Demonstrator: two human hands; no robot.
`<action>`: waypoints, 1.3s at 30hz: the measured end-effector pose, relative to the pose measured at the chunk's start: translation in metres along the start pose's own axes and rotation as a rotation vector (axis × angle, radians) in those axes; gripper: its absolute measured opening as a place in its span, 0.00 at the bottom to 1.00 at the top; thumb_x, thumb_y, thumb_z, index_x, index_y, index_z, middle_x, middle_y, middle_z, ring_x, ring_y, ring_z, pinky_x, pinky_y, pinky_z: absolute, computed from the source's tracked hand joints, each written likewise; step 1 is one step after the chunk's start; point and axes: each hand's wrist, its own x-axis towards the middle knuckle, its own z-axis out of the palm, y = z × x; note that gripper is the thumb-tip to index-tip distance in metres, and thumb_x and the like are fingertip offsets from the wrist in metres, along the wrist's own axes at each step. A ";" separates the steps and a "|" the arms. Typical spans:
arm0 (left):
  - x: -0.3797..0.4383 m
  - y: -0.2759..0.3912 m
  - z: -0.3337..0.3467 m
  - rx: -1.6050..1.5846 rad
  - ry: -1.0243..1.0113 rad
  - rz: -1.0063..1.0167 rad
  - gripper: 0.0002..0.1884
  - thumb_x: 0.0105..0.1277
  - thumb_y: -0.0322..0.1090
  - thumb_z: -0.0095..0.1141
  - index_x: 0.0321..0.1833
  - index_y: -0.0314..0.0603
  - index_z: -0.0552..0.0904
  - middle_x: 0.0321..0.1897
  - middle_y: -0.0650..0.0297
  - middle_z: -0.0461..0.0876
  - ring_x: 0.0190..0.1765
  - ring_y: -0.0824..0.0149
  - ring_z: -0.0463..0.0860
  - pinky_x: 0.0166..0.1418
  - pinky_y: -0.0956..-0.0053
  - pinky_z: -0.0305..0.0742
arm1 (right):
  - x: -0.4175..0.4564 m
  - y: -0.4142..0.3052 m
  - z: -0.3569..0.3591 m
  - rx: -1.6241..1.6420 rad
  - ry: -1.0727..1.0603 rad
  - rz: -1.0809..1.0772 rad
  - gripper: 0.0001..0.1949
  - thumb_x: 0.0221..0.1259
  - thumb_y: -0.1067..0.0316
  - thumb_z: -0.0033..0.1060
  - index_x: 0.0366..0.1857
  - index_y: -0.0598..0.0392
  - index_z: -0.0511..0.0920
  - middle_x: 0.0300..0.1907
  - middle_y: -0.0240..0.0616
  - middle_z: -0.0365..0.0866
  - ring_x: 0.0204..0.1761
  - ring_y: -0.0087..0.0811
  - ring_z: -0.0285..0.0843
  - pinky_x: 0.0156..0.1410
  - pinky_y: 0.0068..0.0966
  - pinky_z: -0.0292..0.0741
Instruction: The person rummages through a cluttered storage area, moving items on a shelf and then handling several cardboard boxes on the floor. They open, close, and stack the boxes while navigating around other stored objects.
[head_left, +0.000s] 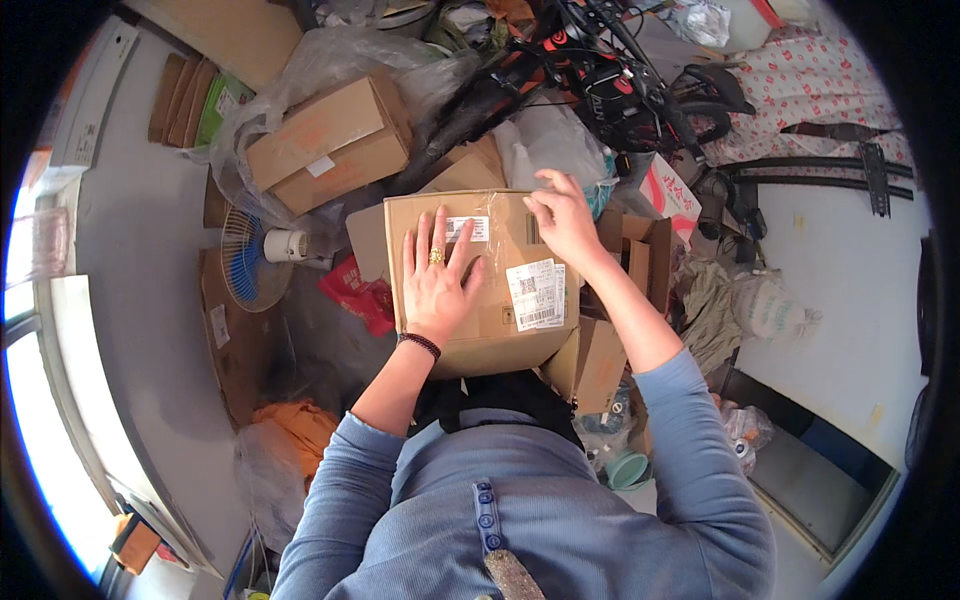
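Note:
A taped cardboard box sits in front of my body, its top facing up. Flat on the left part of that top lies my left hand, fingers spread, with a ring and a dark beaded bracelet. Its fingertips touch a small white label. My right hand is at the far right edge of the box, fingers bent and thumb near the index finger. Whether anything thin is pinched there is unclear. Clear tape runs along the top seam. Larger printed shipping labels are stuck near the right side.
A white-and-blue fan stands left, below a larger carton and plastic film. Beyond the box lies a folded black bicycle. Open cartons crowd the right, near a white panel. Orange cloth lies lower left.

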 end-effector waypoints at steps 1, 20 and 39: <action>0.001 0.001 -0.001 -0.007 0.010 0.005 0.28 0.61 0.45 0.55 0.65 0.54 0.70 0.69 0.52 0.60 0.71 0.48 0.58 0.72 0.52 0.50 | 0.000 0.001 0.006 -0.006 0.007 0.038 0.04 0.57 0.71 0.59 0.29 0.60 0.80 0.50 0.43 0.75 0.50 0.43 0.72 0.56 0.35 0.68; 0.072 -0.073 -0.009 -0.521 -0.148 -0.770 0.38 0.53 0.56 0.64 0.59 0.31 0.72 0.57 0.46 0.74 0.61 0.54 0.73 0.63 0.68 0.68 | -0.016 0.054 0.017 0.168 0.356 0.797 0.10 0.64 0.61 0.52 0.34 0.55 0.80 0.27 0.46 0.77 0.34 0.45 0.76 0.45 0.32 0.73; -0.023 -0.021 -0.091 -0.841 0.039 -0.309 0.28 0.52 0.33 0.69 0.53 0.34 0.70 0.43 0.56 0.80 0.46 0.68 0.79 0.50 0.73 0.74 | -0.148 -0.064 -0.035 0.820 0.623 0.683 0.16 0.70 0.62 0.49 0.21 0.55 0.70 0.21 0.20 0.60 0.27 0.14 0.52 0.33 0.17 0.51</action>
